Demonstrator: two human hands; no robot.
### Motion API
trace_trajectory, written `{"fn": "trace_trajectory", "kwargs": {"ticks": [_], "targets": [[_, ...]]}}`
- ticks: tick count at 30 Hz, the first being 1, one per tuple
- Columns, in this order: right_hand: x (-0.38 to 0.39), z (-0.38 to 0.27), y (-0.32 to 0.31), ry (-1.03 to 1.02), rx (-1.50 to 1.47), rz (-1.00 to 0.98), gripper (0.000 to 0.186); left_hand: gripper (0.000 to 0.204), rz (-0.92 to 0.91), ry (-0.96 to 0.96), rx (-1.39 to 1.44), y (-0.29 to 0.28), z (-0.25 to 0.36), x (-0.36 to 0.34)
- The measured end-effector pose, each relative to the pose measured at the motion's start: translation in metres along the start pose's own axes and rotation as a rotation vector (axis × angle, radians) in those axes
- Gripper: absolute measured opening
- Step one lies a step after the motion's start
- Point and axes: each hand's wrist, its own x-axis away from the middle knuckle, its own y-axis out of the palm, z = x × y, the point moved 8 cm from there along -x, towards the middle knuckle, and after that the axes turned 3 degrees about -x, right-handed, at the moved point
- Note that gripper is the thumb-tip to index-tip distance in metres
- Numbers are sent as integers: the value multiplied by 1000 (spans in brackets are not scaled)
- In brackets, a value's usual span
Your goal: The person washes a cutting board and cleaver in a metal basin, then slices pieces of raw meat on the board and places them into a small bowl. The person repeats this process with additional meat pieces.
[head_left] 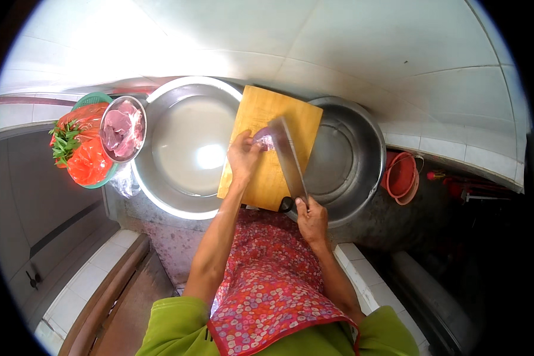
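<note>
On a yellow wooden cutting board (255,110) laid across two metal basins, we see a small purple-pink piece (265,140) pinched at its left edge by the bent fingers of a left hand (243,155). We find the fingers of the right hand (312,216) wrapped around the handle end of a broad cleaver (289,157), whose blade slants up the board beside the piece; whether its edge touches, we cannot tell. Beneath the board, we note a bright left basin (187,206) holding cloudy liquid and a darker right basin (369,148). Farther left, we spot a steel bowl (122,160) of pink meat (123,127) next to an orange-red plastic bag (89,165), green leaves (65,143) and a green basket (91,98). Right of the basins, we see a red bucket (401,175)
</note>
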Motion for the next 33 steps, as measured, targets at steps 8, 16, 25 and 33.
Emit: {"fn": "trace_trajectory", "kwargs": {"ticks": [8,16,25,33], "targets": [[-3,-14,-2,-32,189,-19,23,18,279,286,-330,-18,40,30],[1,-24,12,-69,271,-78,22,20,44,572,-511,22,73,21],[5,-29,11,-29,328,-150,26,26,-25,525,-420,17,72,16],[1,-27,13,85,355,-224,28,28,-94,583,-473,23,77,13]]}}
